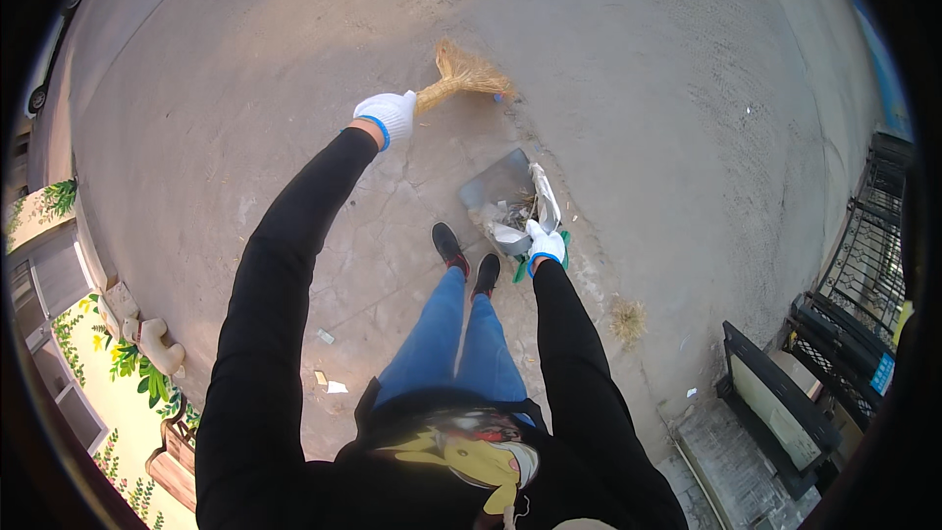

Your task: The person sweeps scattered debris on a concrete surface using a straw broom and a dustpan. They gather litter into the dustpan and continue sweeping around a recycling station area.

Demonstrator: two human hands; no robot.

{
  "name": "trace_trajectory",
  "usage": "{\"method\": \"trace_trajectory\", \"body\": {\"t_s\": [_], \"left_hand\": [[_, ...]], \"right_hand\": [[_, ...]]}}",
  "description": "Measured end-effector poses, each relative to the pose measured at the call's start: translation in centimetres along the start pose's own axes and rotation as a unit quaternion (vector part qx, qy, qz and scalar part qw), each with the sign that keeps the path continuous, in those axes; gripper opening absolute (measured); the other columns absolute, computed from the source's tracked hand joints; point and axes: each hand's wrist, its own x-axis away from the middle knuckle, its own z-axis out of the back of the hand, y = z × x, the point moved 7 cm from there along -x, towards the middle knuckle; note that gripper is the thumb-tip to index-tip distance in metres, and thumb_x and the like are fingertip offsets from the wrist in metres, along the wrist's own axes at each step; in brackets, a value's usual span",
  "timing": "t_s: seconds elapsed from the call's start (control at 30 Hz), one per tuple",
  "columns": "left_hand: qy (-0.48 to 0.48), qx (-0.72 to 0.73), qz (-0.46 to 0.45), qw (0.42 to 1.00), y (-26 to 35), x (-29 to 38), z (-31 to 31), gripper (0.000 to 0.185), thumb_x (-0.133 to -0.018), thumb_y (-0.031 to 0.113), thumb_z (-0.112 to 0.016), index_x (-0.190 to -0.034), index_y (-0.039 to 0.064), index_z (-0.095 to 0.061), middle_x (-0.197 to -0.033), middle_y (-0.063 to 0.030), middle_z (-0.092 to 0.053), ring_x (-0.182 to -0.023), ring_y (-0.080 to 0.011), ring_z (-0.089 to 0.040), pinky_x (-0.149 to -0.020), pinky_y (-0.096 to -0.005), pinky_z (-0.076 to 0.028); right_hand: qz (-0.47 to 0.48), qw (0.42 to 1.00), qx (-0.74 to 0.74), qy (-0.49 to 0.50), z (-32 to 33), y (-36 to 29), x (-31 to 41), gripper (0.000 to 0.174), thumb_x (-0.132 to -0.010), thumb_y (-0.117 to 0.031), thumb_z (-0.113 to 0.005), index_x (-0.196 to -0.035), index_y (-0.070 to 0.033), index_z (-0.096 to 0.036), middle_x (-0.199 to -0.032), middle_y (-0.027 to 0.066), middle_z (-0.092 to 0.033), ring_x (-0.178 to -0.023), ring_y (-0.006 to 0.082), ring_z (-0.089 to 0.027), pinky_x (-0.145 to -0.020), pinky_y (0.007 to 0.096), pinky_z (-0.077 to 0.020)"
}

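Note:
My left hand point(390, 116), in a white knit glove with a blue cuff, grips the handle of a straw hand broom point(465, 79). The broom's bristles fan out over the concrete ground, against a small bluish scrap point(498, 97). My right hand point(545, 241), gloved the same way, is closed on the near rim of a grey dustpan point(494, 180). Dry plant bits and pale litter point(515, 212) lie inside it, along with white plastic or paper. Green pieces point(565, 249) show beside and below my right hand; what they belong to is hidden.
My shoes point(447, 243) stand just left of the dustpan. A straw tuft point(628, 320) and paper scraps point(336, 387) lie on the ground. Dark-framed panels point(780, 405) and a metal fence point(861, 250) are at right; an animal figure point(156, 342) stands by a painted wall at left.

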Motion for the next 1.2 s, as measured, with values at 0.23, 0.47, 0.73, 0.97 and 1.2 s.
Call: {"method": "trace_trajectory", "body": {"t_s": [0.23,0.47,0.73,0.97,1.2], "left_hand": [[-0.033,-0.113,-0.049,0.992,4.6,-5.8,2.7,0.027,-0.089,0.017,-0.053,-0.105,0.005,-0.071,-0.101,-0.0199,-0.071,-0.093,-0.0373,-0.069,-0.077,-0.0468,-0.054],[-0.048,-0.138,-0.065,0.987,0.8,-1.4,8.4,0.025,-0.089,0.015,-0.057,-0.112,0.010,-0.063,-0.092,-0.0184,-0.070,-0.089,-0.0391,-0.067,-0.074,-0.0488,-0.053],[-0.022,0.122,0.234,0.964,-3.6,12.0,-9.1,0.060,-0.087,0.019,-0.051,-0.144,0.008,-0.035,-0.092,-0.0265,-0.068,-0.085,-0.0421,-0.067,-0.072,-0.0532,-0.050],[-0.126,0.176,0.231,0.949,3.6,19.8,-21.5,0.069,-0.090,0.014,-0.047,-0.149,-0.006,-0.019,-0.098,-0.0279,-0.067,-0.087,-0.0412,-0.068,-0.075,-0.0505,-0.052],[-0.189,0.235,0.182,0.936,2.8,30.4,-19.9,0.070,-0.088,0.023,-0.056,-0.151,0.011,-0.028,-0.099,-0.0279,-0.066,-0.091,-0.0410,-0.066,-0.079,-0.0505,-0.050]], "right_hand": [[0.030,0.998,0.045,0.015,0.7,-0.2,-1.0,0.034,-0.080,-0.020,-0.078,-0.098,0.006,-0.066,-0.078,0.0087,-0.067,-0.066,0.0165,-0.060,-0.060,0.0335,-0.0464],[0.039,0.991,0.119,0.036,0.5,-1.1,-1.7,0.051,-0.075,-0.039,-0.080,-0.094,0.007,-0.071,-0.090,0.0218,-0.072,-0.085,0.0307,-0.069,-0.078,0.0396,-0.0515],[-0.011,1.000,0.008,-0.025,0.1,-2.0,-3.7,0.050,-0.075,-0.036,-0.080,-0.097,0.008,-0.070,-0.093,0.0197,-0.072,-0.086,0.0290,-0.069,-0.078,0.0390,-0.0511],[0.022,0.993,0.114,-0.019,-3.3,0.6,-2.2,0.043,-0.076,-0.030,-0.080,-0.096,0.007,-0.068,-0.085,0.0140,-0.068,-0.076,0.0227,-0.063,-0.069,0.0366,-0.0481],[0.042,0.993,0.086,-0.073,-3.4,0.1,1.0,0.039,-0.077,-0.028,-0.080,-0.093,0.006,-0.069,-0.081,0.0116,-0.069,-0.072,0.0203,-0.063,-0.068,0.0371,-0.0488]]}}
